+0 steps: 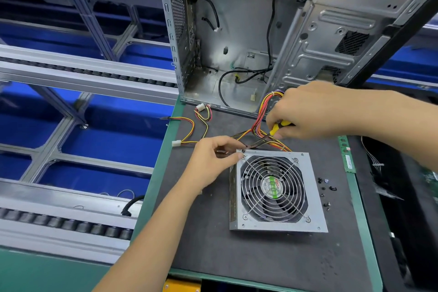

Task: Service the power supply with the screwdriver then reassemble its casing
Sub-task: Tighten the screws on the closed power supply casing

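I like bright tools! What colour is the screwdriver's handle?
Yellow and black, in the head view: screwdriver, held by the right hand.

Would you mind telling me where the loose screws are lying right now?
In the head view, the loose screws lie scattered on the dark mat, just right of the power supply and below the green memory stick.

The left forearm rises from the bottom edge toward the centre of the frame, its left hand [214, 159] palm down, thumb and forefinger pinched together at their tips. The right forearm enters from the right edge; the right hand [308, 111], centre right, has its fingers curled in a grip around a yellow-handled screwdriver [272, 131].
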`<state>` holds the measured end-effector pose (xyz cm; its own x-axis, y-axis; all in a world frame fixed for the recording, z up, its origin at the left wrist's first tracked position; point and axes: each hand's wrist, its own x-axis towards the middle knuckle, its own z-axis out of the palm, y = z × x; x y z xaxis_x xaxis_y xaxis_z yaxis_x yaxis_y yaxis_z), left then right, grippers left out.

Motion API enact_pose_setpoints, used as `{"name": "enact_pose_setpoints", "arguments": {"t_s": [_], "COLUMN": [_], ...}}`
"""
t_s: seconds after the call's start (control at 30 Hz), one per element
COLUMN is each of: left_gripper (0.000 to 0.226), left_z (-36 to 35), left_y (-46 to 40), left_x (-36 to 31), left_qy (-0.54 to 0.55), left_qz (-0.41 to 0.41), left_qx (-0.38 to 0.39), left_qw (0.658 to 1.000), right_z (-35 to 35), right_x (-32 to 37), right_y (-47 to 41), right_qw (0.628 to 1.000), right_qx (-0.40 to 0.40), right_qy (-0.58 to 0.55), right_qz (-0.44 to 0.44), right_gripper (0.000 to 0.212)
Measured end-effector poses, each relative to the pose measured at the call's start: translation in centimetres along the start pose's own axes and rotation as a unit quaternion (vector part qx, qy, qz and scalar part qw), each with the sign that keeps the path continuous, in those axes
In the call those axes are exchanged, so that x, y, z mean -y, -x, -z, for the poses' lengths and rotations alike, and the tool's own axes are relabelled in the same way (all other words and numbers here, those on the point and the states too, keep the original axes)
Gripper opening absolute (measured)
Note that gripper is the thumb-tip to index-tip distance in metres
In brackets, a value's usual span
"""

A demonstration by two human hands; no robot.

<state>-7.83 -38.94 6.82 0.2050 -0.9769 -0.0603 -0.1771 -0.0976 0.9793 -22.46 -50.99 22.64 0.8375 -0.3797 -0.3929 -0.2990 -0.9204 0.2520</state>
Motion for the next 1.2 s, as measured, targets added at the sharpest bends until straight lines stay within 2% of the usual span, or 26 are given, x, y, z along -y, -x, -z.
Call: {"name": "enact_pose_setpoints", "arguments": {"t_s": [0.33, 0.57, 0.73, 1.03, 1.2], "left_gripper": [0.023, 0.032, 0.014, 0.014, 0.015], "left_z": [-0.1, 0.1, 0.2, 0.1, 0.2], "left_y": [-0.3, -0.5, -0.6, -0.9, -1.2], "left_x": [0.1, -0.2, -0.4, -0.6, -0.7], "left_qy": [-0.008, -0.068, -0.122, -0.147, -0.136], "left_qz": [-0.003, -0.021, -0.047, -0.031, -0.004], "left_qx": [-0.007, -0.013, -0.007, -0.016, -0.009], "left_qw": [1.0, 0.997, 0.991, 0.989, 0.991], "right_z": [0.2, 0.3, 0.2, 1.2, 1.5], "right_x": [0.2, 0.2, 0.1, 0.5, 0.5], "right_y": [-0.3, -0.5, -0.5, -1.2, -1.9], "right_qw": [1.0, 1.0, 1.0, 0.999, 0.999], "right_qx": [0.007, 0.01, 0.013, 0.005, 0.026], "right_qy": [0.013, 0.006, 0.008, 0.034, -0.003], "right_qz": [0.01, 0.009, 0.012, 0.019, 0.045], "right_gripper": [0.021, 0.019, 0.021, 0.03, 0.018]}}
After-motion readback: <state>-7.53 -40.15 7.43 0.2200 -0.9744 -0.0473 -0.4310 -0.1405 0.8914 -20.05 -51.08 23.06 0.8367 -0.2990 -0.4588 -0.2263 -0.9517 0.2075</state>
